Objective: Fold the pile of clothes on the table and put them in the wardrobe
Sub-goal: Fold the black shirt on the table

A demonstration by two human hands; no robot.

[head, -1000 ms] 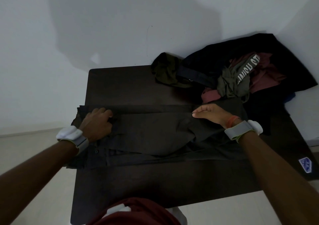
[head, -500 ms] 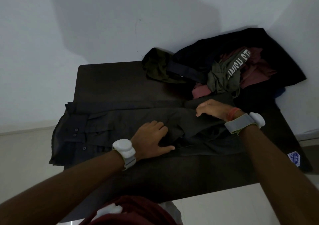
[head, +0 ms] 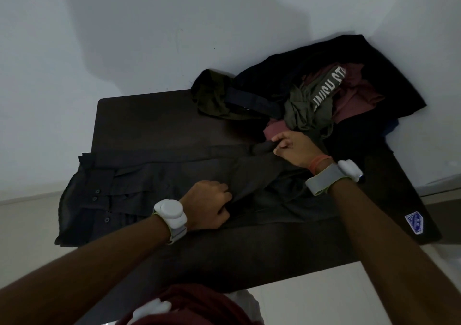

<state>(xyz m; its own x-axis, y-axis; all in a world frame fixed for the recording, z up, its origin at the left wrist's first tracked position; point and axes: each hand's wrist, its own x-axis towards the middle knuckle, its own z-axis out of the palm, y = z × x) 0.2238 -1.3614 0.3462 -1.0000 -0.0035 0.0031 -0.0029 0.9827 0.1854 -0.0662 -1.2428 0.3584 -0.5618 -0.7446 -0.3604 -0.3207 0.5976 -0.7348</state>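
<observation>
A dark button-up shirt (head: 149,187) lies spread lengthwise across the middle of the dark surface (head: 149,120). Its buttoned end sits at the left of the frame and overhangs the surface's left edge. The left grip (head: 207,205) bunches cloth near the shirt's centre, and the right grip (head: 291,147) pinches a rolled edge at its far right end. At upper right, the unfolded pile of clothes (head: 311,95) is heaped against the wall. It holds an olive garment with pale lettering, a dusty-pink piece, a dark olive item at its left and a large black garment beneath them.
</observation>
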